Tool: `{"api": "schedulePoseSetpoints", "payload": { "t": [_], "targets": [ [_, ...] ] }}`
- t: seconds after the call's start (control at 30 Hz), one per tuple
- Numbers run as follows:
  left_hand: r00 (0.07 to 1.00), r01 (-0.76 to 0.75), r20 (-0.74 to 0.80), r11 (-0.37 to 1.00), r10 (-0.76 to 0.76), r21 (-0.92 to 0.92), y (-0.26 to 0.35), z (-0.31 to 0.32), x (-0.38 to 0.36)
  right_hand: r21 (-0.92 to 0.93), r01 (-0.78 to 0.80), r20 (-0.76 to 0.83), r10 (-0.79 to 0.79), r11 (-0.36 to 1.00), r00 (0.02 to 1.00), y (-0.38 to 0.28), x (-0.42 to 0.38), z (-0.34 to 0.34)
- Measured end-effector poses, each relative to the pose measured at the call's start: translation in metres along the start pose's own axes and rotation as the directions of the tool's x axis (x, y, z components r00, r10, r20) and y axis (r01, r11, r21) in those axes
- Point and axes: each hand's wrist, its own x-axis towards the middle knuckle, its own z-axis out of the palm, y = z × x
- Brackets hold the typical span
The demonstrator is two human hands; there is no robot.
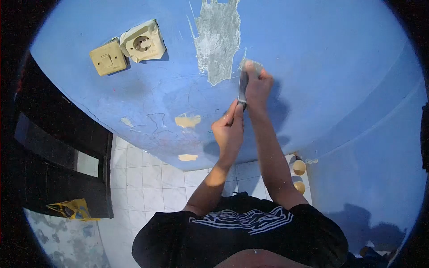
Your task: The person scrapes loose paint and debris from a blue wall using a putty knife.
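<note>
Before a blue wall [313,67], my left hand [230,129] is closed on the dark handle end of a knife-like tool [243,85], whose flat blade points up. My right hand [258,87] is higher and a little to the right, with its fingers pinched at the upper part of the blade. A greyish patch shows beside its fingertips; I cannot make out if it is loose or on the wall. Left of my hands, a large bare grey patch [218,42] with ragged paint edges runs down the wall.
A switch [108,58] and a socket [144,43] are on the wall at upper left. Small beige patches [187,120] lie lower. White floor tiles [152,178], a dark door [53,134], a yellow bag [76,209] and two round tan objects [299,167] are below.
</note>
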Motion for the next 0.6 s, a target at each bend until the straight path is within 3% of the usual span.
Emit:
{"api": "schedulePoseSetpoints", "payload": {
  "t": [0.13,0.2,0.27,0.43,0.5,0.6],
  "targets": [
    [1.000,-0.025,0.005,0.999,0.025,0.046,-0.004,0.004,0.008,0.033,0.005,-0.056,-0.003,0.999,0.998,-0.012,0.004,0.006],
    [1.000,-0.014,-0.012,0.999,0.013,-0.029,0.002,0.012,0.008,0.037,0.027,-0.063,-0.024,0.999,0.998,-0.015,0.007,0.004],
    [1.000,-0.002,-0.009,1.000,0.002,-0.017,0.000,0.010,0.001,0.014,-0.008,0.000,0.008,1.000,1.000,-0.008,0.006,-0.001],
    [0.999,0.023,0.030,0.999,-0.024,0.048,0.009,0.008,0.005,0.084,-0.057,-0.034,0.060,0.995,0.998,-0.019,0.007,0.004],
    [0.999,0.031,-0.022,0.998,-0.032,-0.053,0.012,0.016,0.005,0.105,-0.058,-0.038,0.062,0.993,0.997,-0.020,0.011,0.005],
    [1.000,0.012,0.001,0.998,-0.012,-0.061,0.007,0.004,0.002,0.084,-0.102,0.007,0.102,0.991,0.995,-0.009,0.005,0.000]
  ]
}}
